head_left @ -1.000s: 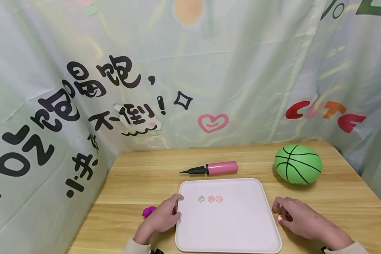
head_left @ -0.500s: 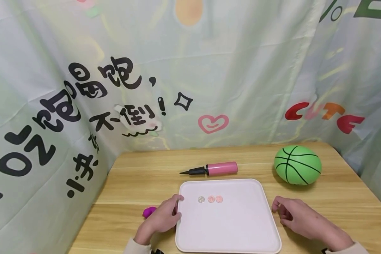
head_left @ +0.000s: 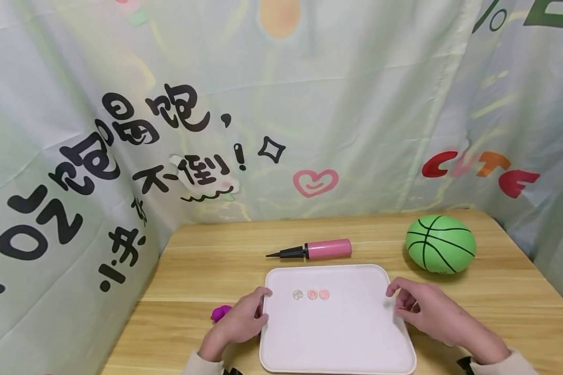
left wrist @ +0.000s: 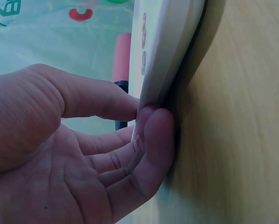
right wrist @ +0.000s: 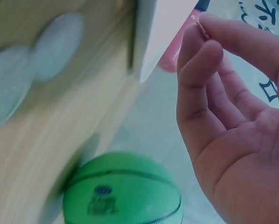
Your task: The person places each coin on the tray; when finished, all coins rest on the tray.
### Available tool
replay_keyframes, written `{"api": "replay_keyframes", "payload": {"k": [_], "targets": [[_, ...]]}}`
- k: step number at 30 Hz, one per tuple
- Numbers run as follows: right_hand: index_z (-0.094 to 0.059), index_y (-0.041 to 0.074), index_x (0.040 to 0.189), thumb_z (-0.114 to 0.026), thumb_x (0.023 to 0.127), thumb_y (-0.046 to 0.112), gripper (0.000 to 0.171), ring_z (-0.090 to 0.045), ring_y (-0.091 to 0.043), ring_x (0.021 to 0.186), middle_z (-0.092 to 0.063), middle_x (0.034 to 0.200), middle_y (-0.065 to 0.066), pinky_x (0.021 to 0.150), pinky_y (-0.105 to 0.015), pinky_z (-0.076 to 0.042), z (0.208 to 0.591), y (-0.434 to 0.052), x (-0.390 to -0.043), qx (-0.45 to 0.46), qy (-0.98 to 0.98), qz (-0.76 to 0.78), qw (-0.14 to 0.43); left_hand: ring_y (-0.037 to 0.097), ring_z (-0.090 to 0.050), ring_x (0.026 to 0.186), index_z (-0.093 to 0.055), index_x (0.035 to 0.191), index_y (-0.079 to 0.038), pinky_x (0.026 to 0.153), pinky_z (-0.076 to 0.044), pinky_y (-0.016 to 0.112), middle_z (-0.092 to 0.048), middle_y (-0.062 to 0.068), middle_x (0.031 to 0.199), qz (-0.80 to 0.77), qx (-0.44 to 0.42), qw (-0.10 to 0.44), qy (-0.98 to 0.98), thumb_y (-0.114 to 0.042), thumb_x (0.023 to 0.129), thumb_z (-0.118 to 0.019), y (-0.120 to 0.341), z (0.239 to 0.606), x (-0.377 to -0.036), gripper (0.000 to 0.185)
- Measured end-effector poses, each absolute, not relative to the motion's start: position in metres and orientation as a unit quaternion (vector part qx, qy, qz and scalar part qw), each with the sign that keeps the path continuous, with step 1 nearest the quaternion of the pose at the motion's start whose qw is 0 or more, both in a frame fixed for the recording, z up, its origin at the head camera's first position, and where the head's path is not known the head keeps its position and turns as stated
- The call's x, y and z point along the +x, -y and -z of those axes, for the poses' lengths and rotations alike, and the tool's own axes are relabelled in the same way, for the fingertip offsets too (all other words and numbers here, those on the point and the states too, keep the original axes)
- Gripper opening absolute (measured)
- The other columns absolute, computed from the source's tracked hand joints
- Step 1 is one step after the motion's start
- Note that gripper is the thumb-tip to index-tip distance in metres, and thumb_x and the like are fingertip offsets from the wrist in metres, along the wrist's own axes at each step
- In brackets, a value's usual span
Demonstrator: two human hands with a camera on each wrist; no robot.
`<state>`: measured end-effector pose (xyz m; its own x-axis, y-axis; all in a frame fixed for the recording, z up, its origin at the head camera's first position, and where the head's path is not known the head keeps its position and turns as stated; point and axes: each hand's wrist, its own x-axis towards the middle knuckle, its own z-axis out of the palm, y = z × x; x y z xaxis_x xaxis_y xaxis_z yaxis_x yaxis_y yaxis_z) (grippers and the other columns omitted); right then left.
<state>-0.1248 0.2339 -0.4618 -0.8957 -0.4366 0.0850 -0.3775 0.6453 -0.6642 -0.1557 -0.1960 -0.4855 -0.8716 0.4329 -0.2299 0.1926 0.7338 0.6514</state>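
Note:
A white rectangular tray lies on the table with three coins in a row near its far edge: one silvery coin and two pinkish ones. My left hand grips the tray's left rim; the left wrist view shows the thumb on the rim and fingers curled at its outer side. Over the tray's right edge, my right hand pinches a thin coin between thumb and fingertip, seen edge-on in the right wrist view. Two silvery coins lie on the table below that hand.
Beyond the tray lies a pink and black hand pump. A green ball with black basketball lines sits at the back right. A small purple object is partly hidden behind my left hand. Printed cloth hangs around the wooden table.
My right hand has moved left and slightly up from the table beside the tray to over its right edge, carrying a coin. The left hand stays on the rim.

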Motion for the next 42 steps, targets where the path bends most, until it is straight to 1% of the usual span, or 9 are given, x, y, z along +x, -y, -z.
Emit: {"api": "replay_keyframes", "payload": {"k": [5, 12, 17, 24, 30, 35, 39, 42], "targets": [[-0.062, 0.01, 0.11, -0.077, 0.086, 0.003, 0.03, -0.056, 0.005, 0.071, -0.062, 0.081, 0.01, 0.063, -0.02, -0.051, 0.459, -0.218, -0.133, -0.244, -0.89, 0.38, 0.063, 0.008, -0.05, 0.072, -0.047, 0.144, -0.005, 0.063, -0.043, 0.022, -0.055, -0.001, 0.086, -0.324, 0.173, 0.187, -0.911, -0.012, 0.097, -0.064, 0.196, 0.487, -0.156, 0.051], [-0.064, 0.012, 0.108, -0.074, 0.089, 0.004, 0.023, -0.059, 0.004, 0.073, -0.066, 0.081, 0.009, 0.065, -0.021, -0.053, 0.462, -0.2, -0.144, -0.263, -0.879, 0.394, 0.054, 0.008, -0.05, 0.071, -0.047, 0.144, -0.004, 0.063, -0.043, 0.022, -0.055, -0.001, 0.085, -0.329, 0.172, 0.186, -0.91, -0.011, 0.097, -0.063, 0.197, 0.486, -0.156, 0.051], [-0.065, 0.011, 0.106, -0.074, 0.089, 0.003, 0.021, -0.06, 0.003, 0.072, -0.067, 0.08, 0.009, 0.065, -0.022, -0.052, 0.465, -0.189, -0.149, -0.253, -0.876, 0.408, 0.053, 0.008, -0.051, 0.072, -0.046, 0.144, -0.004, 0.063, -0.044, 0.021, -0.055, -0.001, 0.086, -0.33, 0.171, 0.191, -0.909, -0.011, 0.097, -0.064, 0.196, 0.485, -0.156, 0.051], [-0.067, 0.009, 0.104, -0.075, 0.088, 0.004, 0.019, -0.061, -0.001, 0.074, -0.068, 0.081, 0.006, 0.066, -0.023, -0.052, 0.469, -0.173, -0.156, -0.24, -0.867, 0.43, 0.078, 0.008, -0.05, 0.072, -0.047, 0.144, -0.005, 0.063, -0.043, 0.021, -0.055, -0.001, 0.086, -0.327, 0.17, 0.189, -0.91, -0.012, 0.097, -0.064, 0.197, 0.485, -0.156, 0.05], [-0.068, 0.009, 0.102, -0.074, 0.088, 0.003, 0.017, -0.061, -0.001, 0.074, -0.067, 0.081, 0.005, 0.067, -0.022, -0.053, 0.471, -0.157, -0.16, -0.257, -0.856, 0.438, 0.095, 0.008, -0.051, 0.072, -0.046, 0.144, -0.005, 0.063, -0.044, 0.022, -0.056, -0.001, 0.086, -0.327, 0.17, 0.191, -0.91, -0.012, 0.097, -0.063, 0.197, 0.485, -0.157, 0.051], [-0.067, 0.01, 0.1, -0.077, 0.086, 0.004, 0.018, -0.061, -0.001, 0.072, -0.066, 0.08, 0.004, 0.066, -0.022, -0.052, 0.473, -0.142, -0.161, -0.276, -0.849, 0.439, 0.099, 0.008, -0.051, 0.071, -0.046, 0.145, -0.005, 0.063, -0.044, 0.022, -0.056, -0.001, 0.086, -0.328, 0.171, 0.189, -0.909, -0.011, 0.097, -0.063, 0.197, 0.486, -0.157, 0.051], [-0.067, 0.011, 0.098, -0.079, 0.085, 0.005, 0.019, -0.059, 0.0, 0.071, -0.066, 0.079, 0.005, 0.065, -0.02, -0.05, 0.471, -0.131, -0.161, -0.277, -0.849, 0.437, 0.104, 0.007, -0.05, 0.071, -0.046, 0.144, -0.004, 0.063, -0.044, 0.021, -0.055, -0.002, 0.085, -0.325, 0.177, 0.183, -0.911, -0.011, 0.097, -0.062, 0.198, 0.486, -0.158, 0.05], [-0.068, 0.011, 0.097, -0.079, 0.085, 0.007, 0.016, -0.057, 0.0, 0.071, -0.065, 0.079, 0.005, 0.066, -0.02, -0.05, 0.469, -0.124, -0.162, -0.272, -0.849, 0.439, 0.111, 0.007, -0.049, 0.071, -0.047, 0.144, -0.005, 0.063, -0.043, 0.021, -0.055, -0.002, 0.085, -0.322, 0.178, 0.182, -0.912, -0.011, 0.097, -0.062, 0.198, 0.487, -0.158, 0.05]]}}
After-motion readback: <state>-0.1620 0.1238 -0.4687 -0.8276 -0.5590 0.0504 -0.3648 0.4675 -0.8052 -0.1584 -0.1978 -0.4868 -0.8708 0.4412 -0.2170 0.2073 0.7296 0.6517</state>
